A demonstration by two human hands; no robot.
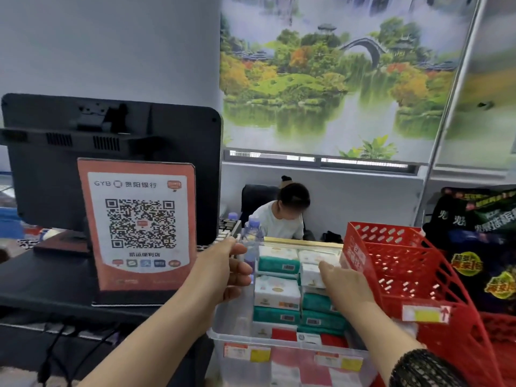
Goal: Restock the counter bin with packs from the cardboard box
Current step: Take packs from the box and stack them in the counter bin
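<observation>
Monitor (pixel 111 163): black, back facing the camera
QR payment sign (pixel 139 224): orange, propped against it
Red baskets (pixel 405 269): stacked, right
Blind (pixel 335 74): landscape print

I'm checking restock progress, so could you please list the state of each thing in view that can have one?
Clear bin: open, nearly full of stacked packs.
White pack: on top of the stack, under the right hand's fingers.
Right hand: palm down on the packs.
Left hand: open, empty, beside the bin.
Red basket: tilted, looks empty.
Water bottle: upright, capped.
QR sign: standing upright.
</observation>
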